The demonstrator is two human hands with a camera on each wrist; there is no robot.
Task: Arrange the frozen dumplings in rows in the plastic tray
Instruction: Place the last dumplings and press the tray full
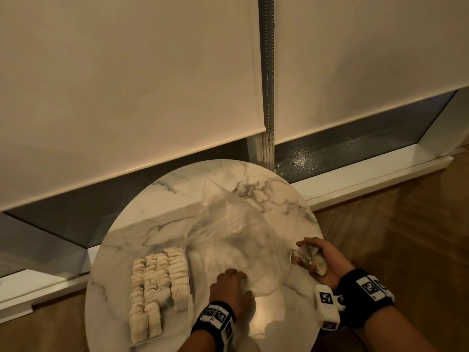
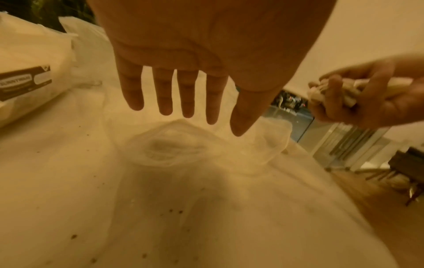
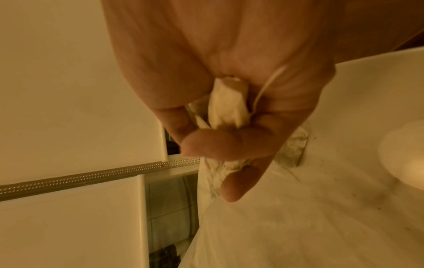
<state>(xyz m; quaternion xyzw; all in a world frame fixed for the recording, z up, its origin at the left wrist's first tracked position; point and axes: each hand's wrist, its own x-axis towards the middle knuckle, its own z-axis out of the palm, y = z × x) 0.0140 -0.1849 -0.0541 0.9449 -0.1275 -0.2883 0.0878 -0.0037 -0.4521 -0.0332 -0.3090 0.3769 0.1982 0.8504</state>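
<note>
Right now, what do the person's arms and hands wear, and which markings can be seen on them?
Both hands, the left hand and the right hand, are bare, without gloves or sleeves. Each wrist has a black wristband carrying white blocks printed with black-and-white square code markers. No rings or cables show.

Under my left hand [image 1: 232, 285] I see a thin, clear plastic bag [image 1: 236, 232], crinkled and faintly shiny, on a glossy marble-patterned table [image 1: 276, 316]. The dumplings [image 1: 158, 283] left of that hand look pale, matt and floury. The pieces [image 3: 227, 107] gripped in my right hand [image 1: 321, 260] look like soft, creased dough. The floor [image 1: 406, 224] beyond looks like polished wood.
</note>
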